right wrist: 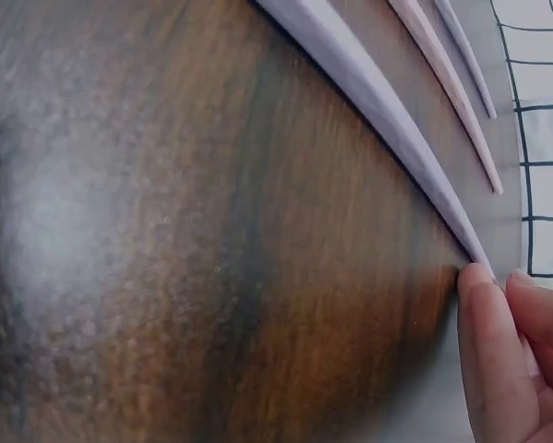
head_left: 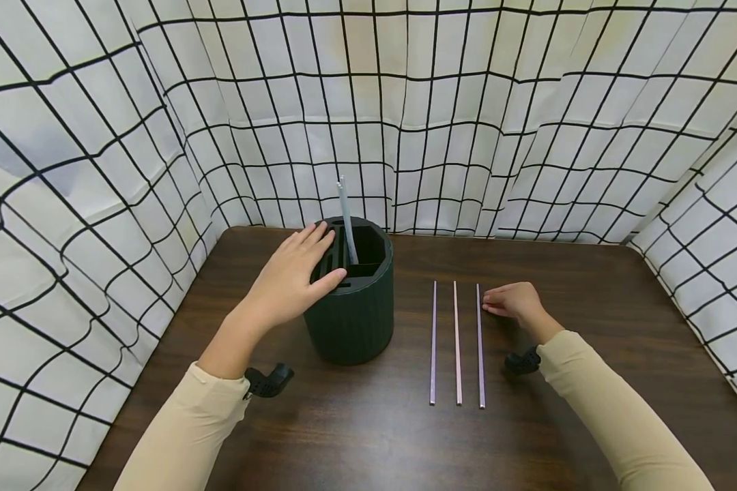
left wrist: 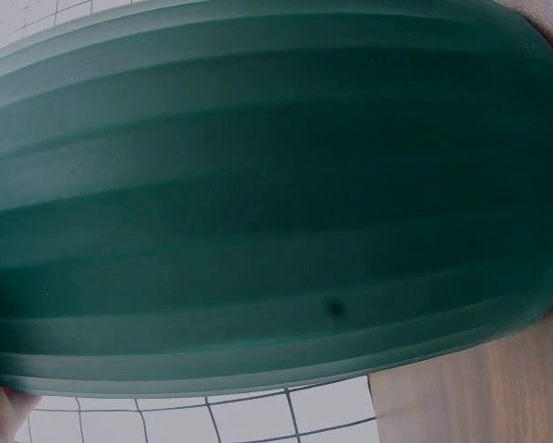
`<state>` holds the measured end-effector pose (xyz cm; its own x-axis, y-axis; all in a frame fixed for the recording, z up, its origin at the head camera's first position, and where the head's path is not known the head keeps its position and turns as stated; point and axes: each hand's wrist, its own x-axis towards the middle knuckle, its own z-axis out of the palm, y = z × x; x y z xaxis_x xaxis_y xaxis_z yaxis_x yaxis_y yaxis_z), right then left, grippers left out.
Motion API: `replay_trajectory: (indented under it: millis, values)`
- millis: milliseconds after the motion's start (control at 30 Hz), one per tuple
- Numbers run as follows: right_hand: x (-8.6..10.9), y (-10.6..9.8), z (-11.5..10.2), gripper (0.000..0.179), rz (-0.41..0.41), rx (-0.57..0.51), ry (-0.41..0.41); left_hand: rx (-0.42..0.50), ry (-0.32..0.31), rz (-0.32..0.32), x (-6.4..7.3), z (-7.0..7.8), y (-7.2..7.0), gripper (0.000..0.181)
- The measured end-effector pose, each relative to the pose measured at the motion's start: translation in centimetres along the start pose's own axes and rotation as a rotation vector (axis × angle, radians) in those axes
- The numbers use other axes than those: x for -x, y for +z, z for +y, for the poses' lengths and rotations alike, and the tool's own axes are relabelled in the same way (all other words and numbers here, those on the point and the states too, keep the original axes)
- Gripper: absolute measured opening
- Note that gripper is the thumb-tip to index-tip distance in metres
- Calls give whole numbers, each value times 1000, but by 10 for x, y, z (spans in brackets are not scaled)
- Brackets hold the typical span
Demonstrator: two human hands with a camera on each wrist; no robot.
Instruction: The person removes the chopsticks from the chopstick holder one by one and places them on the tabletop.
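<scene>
My left hand (head_left: 293, 274) rests on the top of a dark green, ribbed round desk organizer (head_left: 349, 327), thumb on its rim and fingers spread across the slotted left part. Its ribbed wall fills the left wrist view. Three thin sticks lie side by side on the table: a purple one (head_left: 433, 344), a pink one (head_left: 457, 344) and another purple one (head_left: 480, 348) at the right. My right hand (head_left: 514, 301) is at the far end of the right purple stick, thumb and fingertips close together right beside it. I cannot tell whether they pinch it.
Pale blue sticks (head_left: 347, 221) stand upright in an open compartment of the organizer. The brown wooden table (head_left: 368, 436) ends at white curtains (head_left: 442, 102) with a black grid, at the back and both sides.
</scene>
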<state>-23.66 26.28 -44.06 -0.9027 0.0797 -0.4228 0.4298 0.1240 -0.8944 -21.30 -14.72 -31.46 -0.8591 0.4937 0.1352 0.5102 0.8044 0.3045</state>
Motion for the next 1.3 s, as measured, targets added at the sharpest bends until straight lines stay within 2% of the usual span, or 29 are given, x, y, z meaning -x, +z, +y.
replay_trajectory:
  millis: [167,333,567,767,867,1000,1300]
  values:
    - [4,1,-13,39,17,61,-85,-2,8,1,-2,0,0,75]
    - [11,9,-51,44,-10,33,-196,-5,5,0,-1,0,-1,75]
    - [13,42,-114,43,-64,-17,-246,-3,0,1,0,-1,-3,75]
    - [18,80,-152,41,-203,-12,-366,-3,0,-5,0,0,-2,75]
    - [22,98,-164,40,-286,-48,-422,-2,3,-2,-1,1,-1,75]
    - [25,117,-174,40,-367,-34,-458,0,4,-2,-2,1,-1,75]
    - [29,147,-187,41,-454,6,-507,2,-4,-3,-1,-2,1,75]
